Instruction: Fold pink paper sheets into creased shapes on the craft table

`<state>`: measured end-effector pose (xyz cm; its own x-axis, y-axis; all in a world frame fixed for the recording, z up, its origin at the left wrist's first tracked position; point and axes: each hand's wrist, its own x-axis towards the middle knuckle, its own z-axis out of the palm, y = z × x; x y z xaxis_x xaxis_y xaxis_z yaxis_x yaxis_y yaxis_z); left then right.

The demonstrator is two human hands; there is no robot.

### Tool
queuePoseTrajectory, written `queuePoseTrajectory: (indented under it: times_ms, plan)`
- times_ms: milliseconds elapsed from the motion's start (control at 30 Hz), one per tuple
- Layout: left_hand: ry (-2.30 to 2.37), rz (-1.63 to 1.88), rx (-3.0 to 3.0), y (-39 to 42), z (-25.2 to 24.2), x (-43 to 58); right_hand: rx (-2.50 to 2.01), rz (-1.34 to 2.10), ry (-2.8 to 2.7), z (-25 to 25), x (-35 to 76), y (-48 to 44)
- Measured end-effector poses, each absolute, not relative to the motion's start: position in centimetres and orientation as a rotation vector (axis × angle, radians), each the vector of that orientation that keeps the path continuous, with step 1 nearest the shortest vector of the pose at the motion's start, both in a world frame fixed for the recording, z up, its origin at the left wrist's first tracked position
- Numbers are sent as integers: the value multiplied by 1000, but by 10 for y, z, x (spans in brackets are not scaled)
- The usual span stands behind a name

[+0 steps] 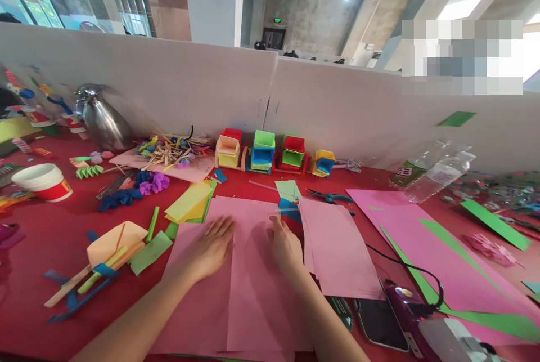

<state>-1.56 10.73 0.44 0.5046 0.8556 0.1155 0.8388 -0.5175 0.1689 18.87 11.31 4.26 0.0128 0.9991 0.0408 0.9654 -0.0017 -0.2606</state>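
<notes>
A large pink paper sheet (253, 294) lies on the red table (50, 238) in front of me, with a vertical fold line down its middle. My left hand (211, 246) lies flat on the sheet's left half, fingers stretched out. My right hand (284, 244) rests on the fold's right side near the top edge, fingers bent and pressing the paper. A second stack of pink paper (337, 249) lies just right of that hand.
Folded paper boxes (264, 151) line the white partition. A steel kettle (103, 117), craft sticks, paper flowers and a white cup (42, 182) stand at the left. Scissors (331, 197), a phone (379, 322), a glue gun (422, 322) and a plastic bottle (434, 173) lie right.
</notes>
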Motion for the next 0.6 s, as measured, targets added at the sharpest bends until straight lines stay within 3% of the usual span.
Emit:
queuePoseTrajectory:
  times_ms: [267,600]
  plan:
    - [1554,310,2680,105,0,-19,-2185,82,-2174,36,190,109]
    - [1562,372,2726,104,-5,-19,-2155,147,-2098,34,192,107]
